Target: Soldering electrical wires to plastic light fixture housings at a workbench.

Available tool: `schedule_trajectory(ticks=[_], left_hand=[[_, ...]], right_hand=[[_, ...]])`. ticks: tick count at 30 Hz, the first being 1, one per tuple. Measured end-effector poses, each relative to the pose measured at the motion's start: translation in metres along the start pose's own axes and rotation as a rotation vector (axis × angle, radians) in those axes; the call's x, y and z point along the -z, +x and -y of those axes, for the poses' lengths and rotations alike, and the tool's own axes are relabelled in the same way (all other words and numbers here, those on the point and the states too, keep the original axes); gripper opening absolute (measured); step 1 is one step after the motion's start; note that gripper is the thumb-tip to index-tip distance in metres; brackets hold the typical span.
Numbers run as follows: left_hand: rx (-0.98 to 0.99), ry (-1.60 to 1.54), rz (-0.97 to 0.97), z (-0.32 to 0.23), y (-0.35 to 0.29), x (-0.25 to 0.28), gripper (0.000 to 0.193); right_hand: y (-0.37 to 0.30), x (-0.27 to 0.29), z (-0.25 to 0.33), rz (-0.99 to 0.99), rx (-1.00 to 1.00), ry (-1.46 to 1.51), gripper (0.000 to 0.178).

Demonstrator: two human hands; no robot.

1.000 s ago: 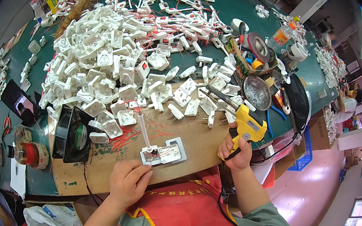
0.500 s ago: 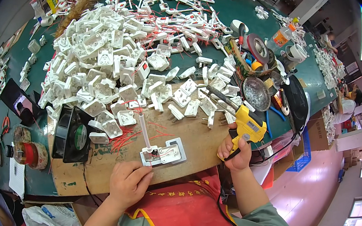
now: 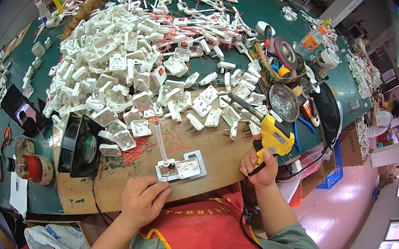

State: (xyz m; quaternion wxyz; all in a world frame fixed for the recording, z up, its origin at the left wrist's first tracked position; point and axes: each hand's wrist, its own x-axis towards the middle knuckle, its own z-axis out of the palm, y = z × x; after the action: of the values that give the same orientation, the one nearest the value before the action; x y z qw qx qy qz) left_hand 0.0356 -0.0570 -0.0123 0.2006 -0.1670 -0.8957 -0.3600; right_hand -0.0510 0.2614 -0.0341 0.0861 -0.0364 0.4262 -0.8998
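My right hand grips the yellow soldering gun by its handle. Its black barrel and thin metal prongs point up and to the left, above the white plug parts. In front of me a white plug housing lies open in a grey frame on the brown board. A white stem runs away from it, with thin red wires at its far end. My left hand rests at the board's near edge, fingers curled together, fingertips by the frame's near left corner. What they pinch, if anything, is hidden.
A large heap of white plug housings covers the middle. Cut red wires lie beside a black fan. To the right are a round metal dish, a tape roll and a bottle. A lidded jar stands left.
Both hands, the soldering gun and the plug housing hold nearly the same places. The whole view has shifted very slightly.
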Motion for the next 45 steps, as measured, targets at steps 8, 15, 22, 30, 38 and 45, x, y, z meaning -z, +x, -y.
schedule_trajectory(ticks=[8, 15, 22, 30, 38, 45], left_hand=[[-0.009, -0.013, 0.018, 0.002, 0.001, 0.000, 0.018], [-0.002, -0.012, 0.019, -0.003, 0.002, 0.006, 0.020], [-0.029, -0.003, 0.058, -0.002, 0.003, 0.008, 0.023], [-0.071, 0.032, 0.134, -0.001, 0.007, 0.008, 0.024], [-0.114, 0.041, 0.134, -0.002, -0.002, 0.012, 0.024], [-0.091, 0.072, 0.132, 0.009, -0.008, 0.006, 0.024]], right_hand=[[0.002, 0.001, -0.001, 0.002, 0.002, 0.004, 0.056], [0.001, 0.001, -0.001, 0.016, 0.007, 0.011, 0.057], [0.002, 0.003, 0.000, 0.020, 0.007, 0.015, 0.058], [0.005, 0.002, 0.000, 0.022, 0.015, -0.010, 0.057], [-0.009, 0.002, -0.001, -0.013, 0.003, 0.013, 0.057], [0.003, 0.006, -0.011, 0.012, -0.024, -0.003, 0.059]])
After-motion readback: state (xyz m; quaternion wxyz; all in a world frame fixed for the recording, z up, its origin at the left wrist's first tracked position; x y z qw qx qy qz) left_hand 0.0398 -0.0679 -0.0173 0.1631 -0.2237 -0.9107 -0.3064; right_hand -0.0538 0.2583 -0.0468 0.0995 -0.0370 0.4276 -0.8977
